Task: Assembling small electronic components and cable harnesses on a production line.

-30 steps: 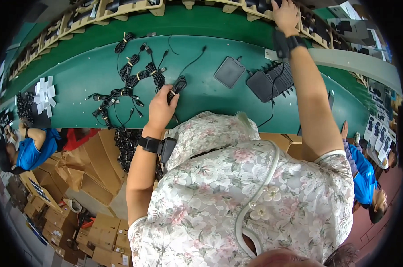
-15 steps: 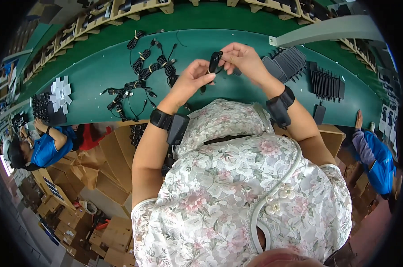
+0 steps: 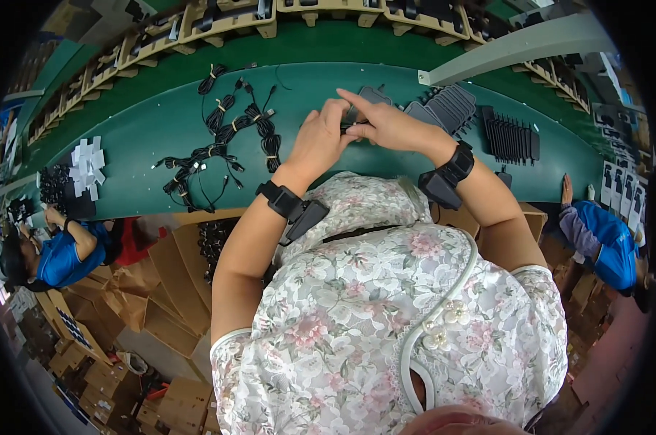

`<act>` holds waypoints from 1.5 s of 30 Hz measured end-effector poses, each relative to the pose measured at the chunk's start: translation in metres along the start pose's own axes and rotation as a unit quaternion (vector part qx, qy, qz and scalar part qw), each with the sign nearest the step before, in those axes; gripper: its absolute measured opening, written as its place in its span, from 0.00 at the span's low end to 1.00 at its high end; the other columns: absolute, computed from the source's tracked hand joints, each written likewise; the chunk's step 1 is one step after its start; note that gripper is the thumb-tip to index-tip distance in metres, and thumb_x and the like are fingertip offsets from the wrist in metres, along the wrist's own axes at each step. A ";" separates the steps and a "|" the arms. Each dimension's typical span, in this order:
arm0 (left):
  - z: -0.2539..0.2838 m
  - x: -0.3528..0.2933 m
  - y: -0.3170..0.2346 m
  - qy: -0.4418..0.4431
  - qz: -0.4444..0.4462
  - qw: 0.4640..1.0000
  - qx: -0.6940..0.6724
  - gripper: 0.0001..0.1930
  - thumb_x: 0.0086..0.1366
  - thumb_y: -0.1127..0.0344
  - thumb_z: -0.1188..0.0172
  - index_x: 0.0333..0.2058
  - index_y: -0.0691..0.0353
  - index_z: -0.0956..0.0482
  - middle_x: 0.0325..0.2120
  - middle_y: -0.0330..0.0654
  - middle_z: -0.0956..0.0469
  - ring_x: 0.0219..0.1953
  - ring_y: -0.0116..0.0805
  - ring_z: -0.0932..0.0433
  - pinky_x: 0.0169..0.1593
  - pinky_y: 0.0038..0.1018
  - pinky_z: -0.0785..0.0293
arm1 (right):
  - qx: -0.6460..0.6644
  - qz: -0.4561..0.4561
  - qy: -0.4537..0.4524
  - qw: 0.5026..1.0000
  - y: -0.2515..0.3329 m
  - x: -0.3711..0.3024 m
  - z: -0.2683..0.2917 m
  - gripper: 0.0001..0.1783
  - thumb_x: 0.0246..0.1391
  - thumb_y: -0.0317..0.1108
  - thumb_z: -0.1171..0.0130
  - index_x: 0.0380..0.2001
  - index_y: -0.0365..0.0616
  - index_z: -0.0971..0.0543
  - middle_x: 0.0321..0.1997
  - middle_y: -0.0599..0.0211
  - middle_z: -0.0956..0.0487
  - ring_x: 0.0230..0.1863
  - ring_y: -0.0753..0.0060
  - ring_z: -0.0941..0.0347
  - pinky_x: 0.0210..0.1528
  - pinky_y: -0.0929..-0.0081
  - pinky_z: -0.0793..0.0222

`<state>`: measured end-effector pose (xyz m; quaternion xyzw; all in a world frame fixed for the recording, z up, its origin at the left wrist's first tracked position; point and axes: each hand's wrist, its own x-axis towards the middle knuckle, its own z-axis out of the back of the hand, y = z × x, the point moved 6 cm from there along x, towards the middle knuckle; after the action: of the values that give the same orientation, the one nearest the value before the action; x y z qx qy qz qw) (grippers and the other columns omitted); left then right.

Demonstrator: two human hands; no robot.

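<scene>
Black cord-looking thing (image 3: pixel 348 128), mostly hidden, is pinched between left fingers (image 3: pixel 333 110) and right fingers (image 3: pixel 363 131), so imo don't yank.

Long green smooth-topped workbench (image 3: pixel 129 156) w/ pale-grey flat bar (image 3: pixel 516 52) nr R end — pinkish floor (image 3: pixel 596 377) shows lower R.

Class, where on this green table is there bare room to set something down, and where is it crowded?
Bare green table lies between the white slips and the tied black cables. Another patch lies beyond the left hand, between those cables and the single dark adapter. The cables and, at right, the adapter rows are crowded.
</scene>
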<state>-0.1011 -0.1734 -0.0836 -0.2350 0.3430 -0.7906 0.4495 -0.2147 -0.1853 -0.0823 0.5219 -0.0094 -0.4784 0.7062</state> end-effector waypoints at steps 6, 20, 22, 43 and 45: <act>0.033 -0.013 0.038 -0.169 0.016 0.977 0.130 0.34 0.48 0.65 0.35 0.54 0.63 0.41 0.49 0.53 0.36 0.49 0.53 0.36 0.52 0.39 0.40 | -0.161 0.053 -0.271 0.947 0.000 -0.005 0.076 0.16 0.49 0.48 0.45 0.35 0.49 0.21 0.27 0.59 0.22 0.31 0.57 0.25 0.34 0.65 0.30; 0.013 -0.094 0.132 -0.104 0.202 0.930 0.287 0.35 0.60 0.46 0.51 0.61 0.58 0.48 0.64 0.45 0.56 0.66 0.40 0.59 0.62 0.49 0.58 | -0.300 -0.142 -0.341 0.880 -0.127 0.042 0.295 0.22 0.55 0.44 0.49 0.16 0.36 0.26 0.17 0.54 0.28 0.20 0.56 0.32 0.25 0.58 0.38; 0.013 -0.091 0.127 -0.099 0.190 0.933 0.288 0.35 0.60 0.48 0.51 0.61 0.58 0.50 0.64 0.45 0.59 0.66 0.40 0.61 0.62 0.49 0.59 | -0.517 -0.050 -0.317 0.794 -0.152 0.053 0.305 0.20 0.52 0.45 0.47 0.20 0.37 0.23 0.23 0.51 0.25 0.26 0.52 0.29 0.30 0.57 0.35; 0.012 -0.099 0.123 -0.095 0.199 0.933 0.283 0.38 0.59 0.45 0.50 0.62 0.57 0.52 0.64 0.46 0.57 0.66 0.41 0.61 0.63 0.48 0.64 | -0.212 -0.145 -0.597 0.760 -0.115 0.040 0.265 0.09 0.50 0.34 0.49 0.30 0.38 0.27 0.35 0.42 0.26 0.43 0.41 0.33 0.45 0.55 0.38; 0.012 -0.103 0.124 -0.095 0.207 0.931 0.285 0.38 0.59 0.45 0.50 0.62 0.57 0.52 0.64 0.46 0.57 0.66 0.41 0.60 0.63 0.48 0.64 | -0.111 -0.074 -0.501 0.855 -0.100 0.031 0.273 0.08 0.47 0.35 0.46 0.27 0.41 0.25 0.32 0.48 0.26 0.39 0.44 0.31 0.41 0.55 0.36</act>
<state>0.0258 -0.1324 -0.1757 -0.0949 0.0994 -0.7184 0.6819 -0.4044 -0.4055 -0.0478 0.1293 -0.2705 -0.7236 0.6217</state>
